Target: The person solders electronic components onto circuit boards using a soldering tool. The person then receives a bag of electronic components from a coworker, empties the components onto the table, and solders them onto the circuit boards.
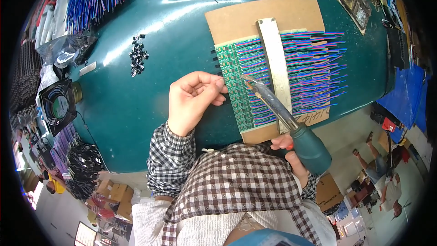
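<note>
My right hand [297,163] grips the dark green handle of a soldering iron [313,149]. The iron's metal shaft slants up and to the left, and its tip is over a row of small green circuit boards [236,89]. At the boards' left edge my left hand [192,99] is pinched closed; whatever its fingertips hold is too small to make out. Blue, red and black wires [314,70] run rightward from the boards. Across them lies a pale metal bar [274,48], pressing them on a brown cardboard sheet [264,13].
A pile of small black components [138,59] sits left on the green table [123,105]. Beyond it hangs a bundle of blue wires [98,0]. A black fan [58,105] stands at the left edge. A stained tray-like block [354,4] lies at the far right.
</note>
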Motion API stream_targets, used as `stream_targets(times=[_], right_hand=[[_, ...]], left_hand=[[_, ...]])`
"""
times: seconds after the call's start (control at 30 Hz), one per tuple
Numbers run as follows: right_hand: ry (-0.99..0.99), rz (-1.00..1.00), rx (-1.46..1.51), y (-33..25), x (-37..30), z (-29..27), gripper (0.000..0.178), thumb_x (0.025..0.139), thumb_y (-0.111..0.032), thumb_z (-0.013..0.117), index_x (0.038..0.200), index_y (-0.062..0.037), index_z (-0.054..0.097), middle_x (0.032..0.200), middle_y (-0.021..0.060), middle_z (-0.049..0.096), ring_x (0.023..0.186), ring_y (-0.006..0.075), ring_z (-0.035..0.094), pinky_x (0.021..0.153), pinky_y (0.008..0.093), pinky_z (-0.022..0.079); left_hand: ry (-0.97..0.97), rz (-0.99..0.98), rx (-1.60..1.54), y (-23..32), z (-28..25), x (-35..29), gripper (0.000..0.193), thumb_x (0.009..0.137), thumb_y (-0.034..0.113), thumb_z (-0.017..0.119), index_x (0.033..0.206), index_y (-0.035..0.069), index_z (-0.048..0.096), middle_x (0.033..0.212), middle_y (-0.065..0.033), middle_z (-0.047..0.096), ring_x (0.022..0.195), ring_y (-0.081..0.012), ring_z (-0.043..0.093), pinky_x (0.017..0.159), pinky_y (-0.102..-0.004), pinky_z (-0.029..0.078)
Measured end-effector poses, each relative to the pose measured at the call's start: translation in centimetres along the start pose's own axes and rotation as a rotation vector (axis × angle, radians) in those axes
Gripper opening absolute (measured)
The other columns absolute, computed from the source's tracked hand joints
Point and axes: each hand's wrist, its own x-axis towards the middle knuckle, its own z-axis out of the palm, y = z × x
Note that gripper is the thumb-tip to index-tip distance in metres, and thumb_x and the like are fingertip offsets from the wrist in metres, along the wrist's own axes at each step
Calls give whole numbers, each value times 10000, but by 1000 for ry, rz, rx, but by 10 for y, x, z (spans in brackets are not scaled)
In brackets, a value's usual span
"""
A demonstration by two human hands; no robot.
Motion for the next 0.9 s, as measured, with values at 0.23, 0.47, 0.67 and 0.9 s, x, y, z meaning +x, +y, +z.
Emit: stream_targets(times=[0.23, 0.47, 0.67, 0.9], right_hand=[[-68, -13, -292, -8, 1, 4, 244, 674, -21, 670, 882, 48, 563, 814, 128, 617, 780, 200, 624, 672, 291, 521], [-42, 6, -224, -7, 1, 8, 246, 666, 1, 666, 880, 54, 558, 817, 136, 610, 760, 197, 620, 677, 292, 519], [-19, 38, -181, -8, 4, 10, 219, 679, 10, 661, 861, 50, 546, 820, 145, 608, 767, 208, 615, 691, 304, 518], [35, -166, -57, -16, 2, -8, 364, 814, -253, 546, 992, 53, 464, 868, 147, 542, 766, 233, 579, 687, 349, 505]], left_hand=[[-3, -8, -28, -2, -1, -1, 123, 815, 62, 568, 877, -43, 576, 764, -84, 621, 624, -84, 582, 573, -192, 493], [13, 11, -48, -3, -1, -2, 112, 824, 75, 554, 850, -29, 585, 749, -79, 621, 587, -91, 572, 545, -198, 481], [21, 13, -21, -1, 1, 0, 113, 827, 79, 552, 853, -26, 585, 754, -78, 618, 606, -93, 578, 557, -200, 485], [57, 14, 29, 2, 5, -3, 115, 816, 88, 563, 844, -22, 578, 720, -64, 605, 576, -98, 558, 548, -201, 457]])
